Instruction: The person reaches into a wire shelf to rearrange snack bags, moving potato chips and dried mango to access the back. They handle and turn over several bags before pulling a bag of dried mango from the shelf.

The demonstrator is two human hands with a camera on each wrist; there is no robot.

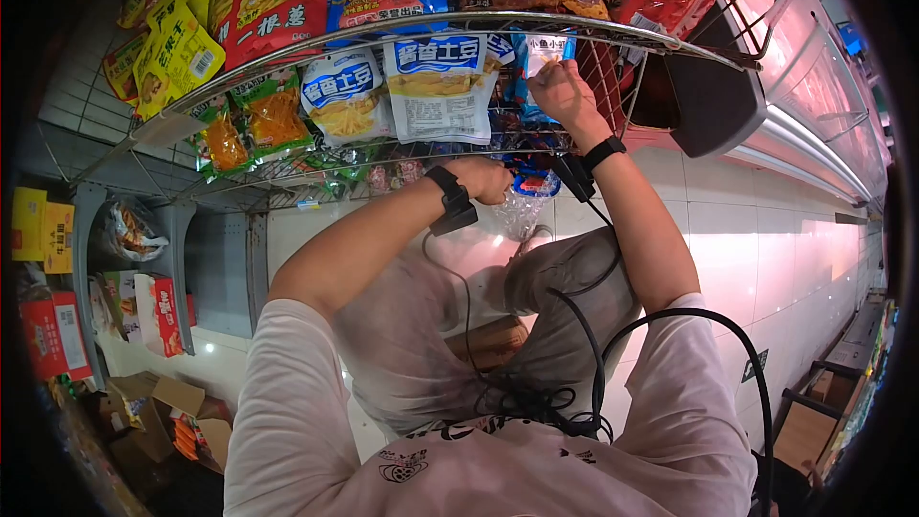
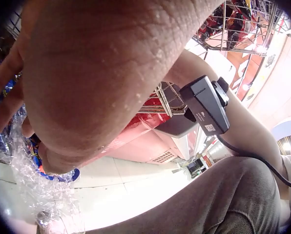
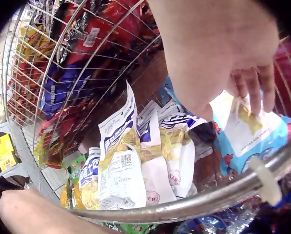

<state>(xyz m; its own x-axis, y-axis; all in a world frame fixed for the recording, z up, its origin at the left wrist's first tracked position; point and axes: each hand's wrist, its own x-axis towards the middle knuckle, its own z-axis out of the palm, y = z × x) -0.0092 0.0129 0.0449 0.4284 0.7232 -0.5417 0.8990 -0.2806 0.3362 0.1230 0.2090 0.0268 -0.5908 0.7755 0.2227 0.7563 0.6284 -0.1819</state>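
My right hand [image 1: 570,101] reaches into the lower tier of the wire rack and pinches a light blue and white packet [image 1: 538,115]. In the right wrist view, the curled fingers of the right hand [image 3: 223,53] lie on the white label of the light blue packet [image 3: 253,141]. Lower down, my left hand [image 1: 483,180] grips a crinkled clear plastic bag [image 1: 522,211] with blue packaging at its top. The left wrist view has the left hand [image 2: 92,87] covering much of the clear bag's upper part [image 2: 38,185]; the fingertips are partly hidden.
White potato snack bags [image 1: 438,86] stand left of the right hand, inside the rack's metal rim [image 3: 184,208]. Red, blue and yellow packets [image 1: 278,0] fill the tier above. A cardboard box [image 1: 488,343] lies between the legs, and a black cable [image 1: 598,364] crosses the lap.
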